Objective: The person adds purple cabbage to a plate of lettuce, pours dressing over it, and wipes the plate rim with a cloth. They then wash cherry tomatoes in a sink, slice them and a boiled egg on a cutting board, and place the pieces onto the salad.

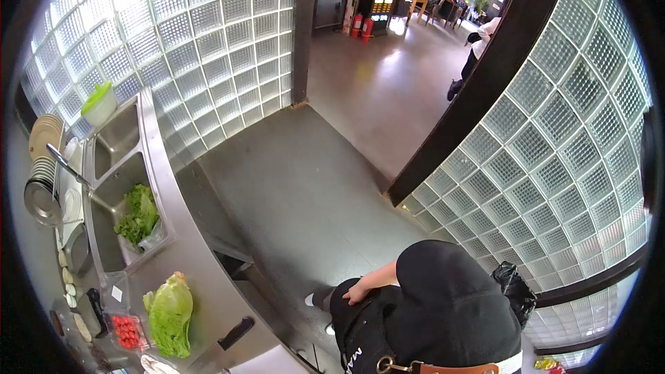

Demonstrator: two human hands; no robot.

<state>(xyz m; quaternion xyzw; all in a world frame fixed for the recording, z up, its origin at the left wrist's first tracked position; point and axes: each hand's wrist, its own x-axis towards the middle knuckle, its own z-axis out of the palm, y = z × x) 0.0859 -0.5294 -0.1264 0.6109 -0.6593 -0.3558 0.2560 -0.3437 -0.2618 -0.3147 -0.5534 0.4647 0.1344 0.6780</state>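
Observation:
My right hand is low in front of my body, at the end of a bare forearm that comes out of a black sleeve. Its fingers are bent together against the black apron and seem to pinch the cloth. The fingertips are partly hidden in the fabric. A brown leather strap with a metal clip crosses the bottom edge. My left hand is out of view.
On the steel counter at left lie a lettuce head and cherry tomatoes in a clear box. Leafy greens sit in the sink. Stacked plates stand behind. Through the doorway a person is partly visible.

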